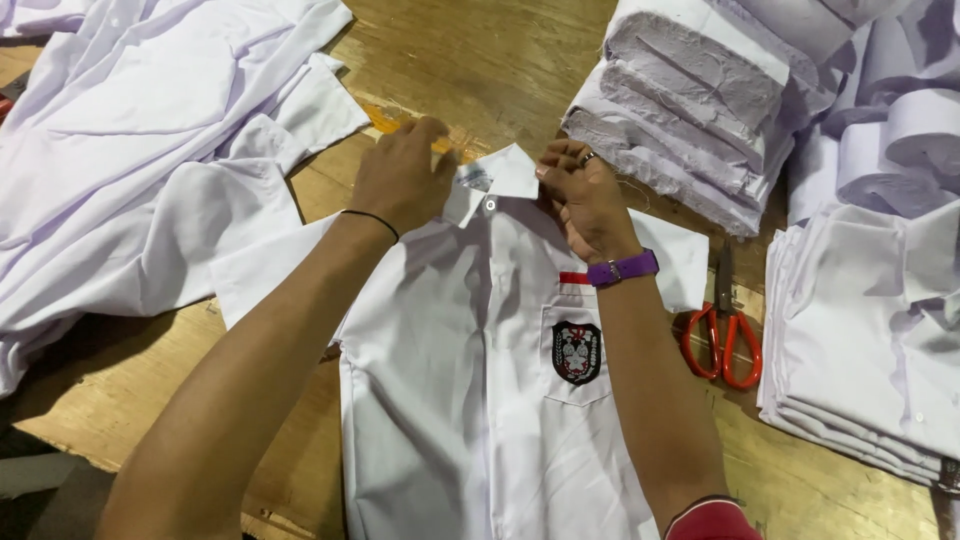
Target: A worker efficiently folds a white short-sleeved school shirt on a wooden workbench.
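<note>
Biggest first: plywood worktable, bare wood w/ scuffs and a yellowish patch near the far edge, its near-left edge chipped. Room beyond it not visible, only dark floor at the near-left corner.

Loose heap of white shirts covers the far-left corner. Stacks of folded white cloth at the far-right, another pile of folded shirts along the right edge.

The white shirt I'm on lies face up mid-table, collar toward the far edge, dark crest badge on the chest pocket, top button done up.

My left hand pinches the left collar wing, fingers closed on it. My right hand is curled on the right side of the collar, seems to grip the cloth but fingertips are hidden, can't be sure.

Risks, imo: uneven pull btwn both hands could skew the collar or crease the placket. Rough wood may snag or soil the white fabric. Red-handled scissors lie just beside my right forearm, blades under the sleeve edge, so an elbow bump could nick the cloth or me
</note>
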